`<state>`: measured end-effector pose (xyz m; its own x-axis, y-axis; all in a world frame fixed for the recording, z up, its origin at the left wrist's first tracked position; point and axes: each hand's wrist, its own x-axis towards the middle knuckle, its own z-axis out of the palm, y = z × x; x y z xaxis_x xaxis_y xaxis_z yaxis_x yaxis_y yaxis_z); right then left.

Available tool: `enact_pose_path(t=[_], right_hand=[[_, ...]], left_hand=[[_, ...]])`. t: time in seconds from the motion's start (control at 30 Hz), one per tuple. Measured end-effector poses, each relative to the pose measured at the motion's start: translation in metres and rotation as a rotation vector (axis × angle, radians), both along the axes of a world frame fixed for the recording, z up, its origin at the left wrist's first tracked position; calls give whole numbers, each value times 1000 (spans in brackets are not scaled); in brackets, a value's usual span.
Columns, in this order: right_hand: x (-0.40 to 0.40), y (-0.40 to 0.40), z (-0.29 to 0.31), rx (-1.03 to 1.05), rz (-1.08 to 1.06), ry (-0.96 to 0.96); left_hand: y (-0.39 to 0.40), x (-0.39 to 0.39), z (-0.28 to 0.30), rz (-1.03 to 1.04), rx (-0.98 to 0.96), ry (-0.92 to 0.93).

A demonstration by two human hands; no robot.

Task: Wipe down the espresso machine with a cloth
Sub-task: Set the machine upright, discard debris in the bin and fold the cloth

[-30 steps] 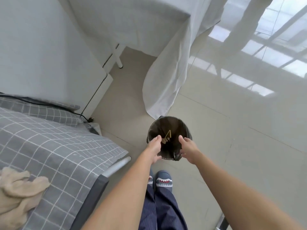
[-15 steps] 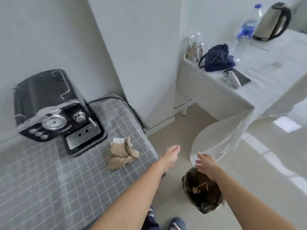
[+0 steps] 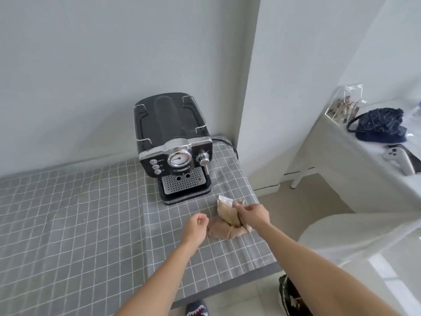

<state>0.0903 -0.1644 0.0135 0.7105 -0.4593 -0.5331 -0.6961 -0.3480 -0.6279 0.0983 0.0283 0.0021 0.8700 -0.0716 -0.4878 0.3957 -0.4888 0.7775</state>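
A black and chrome espresso machine [image 3: 174, 147] stands upright on the grey checked table [image 3: 68, 224], against the wall near the table's far right corner. In front of it and to the right lies a crumpled beige cloth [image 3: 225, 222] with a small white label. My right hand [image 3: 251, 215] grips the cloth's raised upper fold. My left hand [image 3: 196, 228] hovers just left of the cloth with its fingers loosely curled and nothing in it.
A black power cable [image 3: 224, 143] runs from behind the machine over the table's right edge. A dark bin [image 3: 290, 297] stands on the floor under my right forearm. To the right, a white-draped table [image 3: 355, 179] carries a navy bag [image 3: 379, 125] and a white controller [image 3: 399, 157].
My view swung up from the bin on the floor to the checked table. Both hands left the bin; my right hand now grips the cloth and my left hangs beside it.
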Motion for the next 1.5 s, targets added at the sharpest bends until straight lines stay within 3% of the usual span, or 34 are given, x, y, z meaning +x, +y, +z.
enact_pose_path(t=[0.13,0.27,0.5,0.63,0.7,0.87,1.07,1.23,1.37,1.5], right_hand=[[16,14,-2,10,-35,-79],[15,18,20,251,-38,-223],[11,25,103,701,117,-331],[19,21,133,878,202,-354],[24,20,142,942,217,-374],[31,17,162,779,445,-358],[42,22,156,396,587,-422],[61,37,157,374,575,-550],[51,40,163,427,674,-573],[17,36,126,455,768,-365]], left_hand=[[19,11,-7,9,-29,37],[27,22,2,14,-201,116],[38,36,28,-276,-541,158],[43,43,48,-378,-856,359],[46,43,57,-413,-929,359],[67,39,92,-189,-856,150],[89,46,138,-68,-515,-173],[98,47,161,96,-402,-376],[110,27,168,65,-377,-378],[119,-18,123,21,-293,-200]])
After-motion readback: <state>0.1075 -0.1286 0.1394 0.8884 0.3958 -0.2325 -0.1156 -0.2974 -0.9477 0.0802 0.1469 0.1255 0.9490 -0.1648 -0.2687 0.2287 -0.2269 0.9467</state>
